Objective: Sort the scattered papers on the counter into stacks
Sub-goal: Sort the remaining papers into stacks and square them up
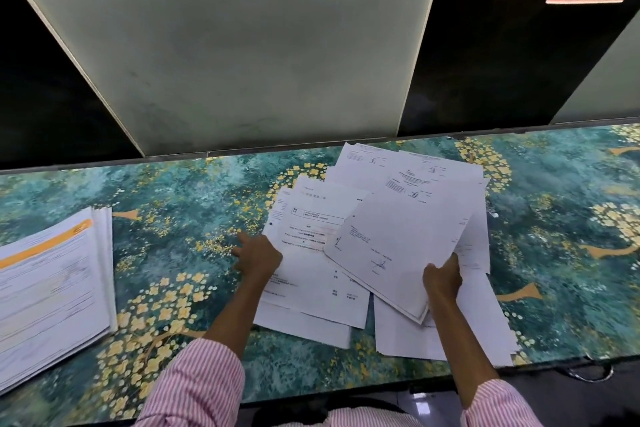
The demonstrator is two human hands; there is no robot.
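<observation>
Looking down at a long counter point(173, 191) covered in a teal pattern with yellow flowers, with paperwork all over the right half. The right hand point(442, 279) has its grip clamped on the lower corner of a small bunch of white printed sheets point(398, 236), thumb on top, holding them tilted just above the mess. Under and around them is a loose spread of white printed papers point(311, 291), overlapping at all angles and reaching the near edge of the counter. The left hand point(258, 256) rests at the left edge of that spread, its grip apart and holding nothing, fingers stretched out onto the counter. Well off to the left sits a squared-up stack of white forms point(52, 288) with an orange band across the top sheet. Pink-and-white striped sleeves point(194, 385) on both arms.
</observation>
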